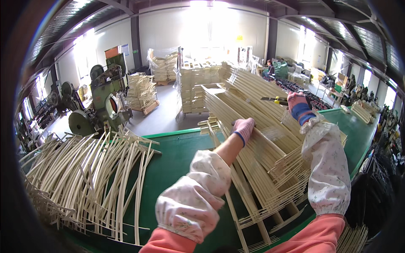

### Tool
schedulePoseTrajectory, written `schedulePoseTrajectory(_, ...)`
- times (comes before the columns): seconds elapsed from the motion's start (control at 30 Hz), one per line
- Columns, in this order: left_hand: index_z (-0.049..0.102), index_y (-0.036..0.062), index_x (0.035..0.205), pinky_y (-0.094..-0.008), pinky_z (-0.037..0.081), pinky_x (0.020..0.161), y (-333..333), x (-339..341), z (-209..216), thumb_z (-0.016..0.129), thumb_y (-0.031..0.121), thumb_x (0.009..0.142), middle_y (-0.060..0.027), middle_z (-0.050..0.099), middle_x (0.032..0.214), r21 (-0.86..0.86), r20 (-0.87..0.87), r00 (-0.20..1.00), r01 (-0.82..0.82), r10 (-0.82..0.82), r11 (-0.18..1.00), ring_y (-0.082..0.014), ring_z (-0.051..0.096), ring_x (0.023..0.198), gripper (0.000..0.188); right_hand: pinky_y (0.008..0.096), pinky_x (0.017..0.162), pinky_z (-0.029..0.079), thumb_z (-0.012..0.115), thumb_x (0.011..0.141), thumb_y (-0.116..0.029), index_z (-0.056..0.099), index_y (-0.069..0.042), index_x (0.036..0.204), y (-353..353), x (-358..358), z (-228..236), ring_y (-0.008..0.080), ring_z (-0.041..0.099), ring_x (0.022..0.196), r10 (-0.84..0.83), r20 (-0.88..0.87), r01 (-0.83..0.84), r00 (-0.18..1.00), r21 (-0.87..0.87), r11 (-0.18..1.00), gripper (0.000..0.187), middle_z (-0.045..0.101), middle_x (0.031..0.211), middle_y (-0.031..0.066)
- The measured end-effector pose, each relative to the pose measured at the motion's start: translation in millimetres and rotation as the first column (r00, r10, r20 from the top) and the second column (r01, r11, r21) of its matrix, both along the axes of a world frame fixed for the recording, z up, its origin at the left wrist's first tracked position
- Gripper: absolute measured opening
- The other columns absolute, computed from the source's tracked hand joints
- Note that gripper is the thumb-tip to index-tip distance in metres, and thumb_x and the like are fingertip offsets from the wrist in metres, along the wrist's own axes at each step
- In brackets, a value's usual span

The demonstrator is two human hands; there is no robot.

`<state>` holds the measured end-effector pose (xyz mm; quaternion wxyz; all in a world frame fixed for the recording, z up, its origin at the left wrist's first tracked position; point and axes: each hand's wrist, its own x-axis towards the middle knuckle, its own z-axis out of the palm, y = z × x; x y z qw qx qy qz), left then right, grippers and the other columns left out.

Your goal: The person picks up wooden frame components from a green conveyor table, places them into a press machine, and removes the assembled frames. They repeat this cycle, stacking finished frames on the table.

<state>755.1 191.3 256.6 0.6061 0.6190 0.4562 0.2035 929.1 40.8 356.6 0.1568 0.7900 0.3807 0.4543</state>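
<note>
A large stack of pale wooden slatted pieces (261, 162), partly covered in clear plastic film, lies in front of me. My left hand (243, 127), in a pink striped glove, is closed on the stack's left edge. Its fingertips look dark, and part of the grip is hidden. Over the stack's right side, my right hand (299, 107), in a pink and blue glove, is closed around a yellow-and-black hand tool (278, 100). The tool's narrow dark tip points left; its exact kind is unclear.
Loose curved wooden sticks (97, 181) heap on the left of the green table (168, 168). Beyond stand a green machine (101, 97) and wrapped pallet stacks (192, 90). A person (268, 67) is at the back right. Small wooden bundles (363, 111) lie at the table's far right.
</note>
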Motion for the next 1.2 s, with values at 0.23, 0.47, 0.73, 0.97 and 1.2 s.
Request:
schedulePoseTrajectory(0.23, 0.056, -0.0021, 0.081, -0.0460, 0.053, 0.050, 55, -70, -36, 0.049, 0.009, 0.081, -0.0184, 0.059, 0.072, -0.296, 0.375, 0.920, 0.002, 0.115, 0.955, -0.0289, 0.063, 0.060, 0.013, 0.0360, 0.064, 0.054, 0.051, 0.082, -0.014, 0.066, -0.009, 0.089, -6, 4, -7, 0.0259, 0.068, 0.077, -0.065, -0.161, 0.067, 0.985, 0.009, 0.998, 0.018, 0.068, 0.082, 0.0104)
schedulePoseTrajectory(0.47, 0.055, 0.0000, 0.068, -0.0363, 0.048, 0.050, 101, -208, -180, 0.048, 0.007, 0.076, -0.0128, 0.057, 0.062, -0.299, 0.444, 0.864, -0.107, 0.238, 0.948, -0.0245, 0.056, 0.052, 0.013, 0.0386, 0.068, 0.053, 0.046, 0.081, -0.014, 0.056, -0.007, 0.097, -12, -6, 4, 0.0272, 0.065, 0.083, -0.121, -0.247, 0.105, 0.961, -0.077, 0.992, 0.020, 0.065, 0.089, 0.0129)
schedulePoseTrajectory(0.73, 0.057, -0.0038, 0.076, -0.0303, 0.048, 0.043, 111, -349, -237, 0.048, -0.009, 0.066, -0.0087, 0.055, 0.057, -0.187, 0.338, 0.858, -0.341, 0.386, 0.921, -0.0190, 0.054, 0.044, 0.014, 0.0421, 0.072, 0.052, 0.064, 0.073, -0.031, 0.048, -0.008, 0.116, 17, -110, 4, 0.0309, 0.064, 0.081, 0.256, -0.234, -0.184, 0.938, 0.292, 0.939, 0.051, 0.064, 0.093, 0.0132)
schedulePoseTrajectory(0.97, 0.063, -0.0056, 0.103, -0.0274, 0.051, 0.076, 89, -430, -300, 0.062, -0.001, 0.062, -0.0127, 0.069, 0.087, 0.170, -0.060, 0.965, -0.242, 0.255, 0.955, -0.0190, 0.065, 0.081, 0.041, 0.0368, 0.059, 0.053, 0.065, 0.072, -0.041, 0.064, -0.001, 0.089, 109, -261, -49, 0.0237, 0.063, 0.063, 0.037, -0.999, -0.304, -0.029, 0.044, 0.952, 0.043, 0.062, 0.070, 0.0139)
schedulePoseTrajectory(1.2, 0.060, -0.0087, 0.109, -0.0266, 0.050, 0.081, 63, -456, -310, 0.064, -0.004, 0.068, -0.0139, 0.067, 0.098, 0.115, 0.103, 0.917, -0.395, 0.384, 0.911, -0.0167, 0.063, 0.089, 0.042, 0.0268, 0.046, 0.049, 0.076, 0.074, -0.019, 0.059, -0.004, 0.110, 227, -324, -166, 0.0128, 0.062, 0.052, -0.068, -0.992, -0.419, -0.101, -0.020, 0.908, 0.042, 0.065, 0.070, 0.0049)
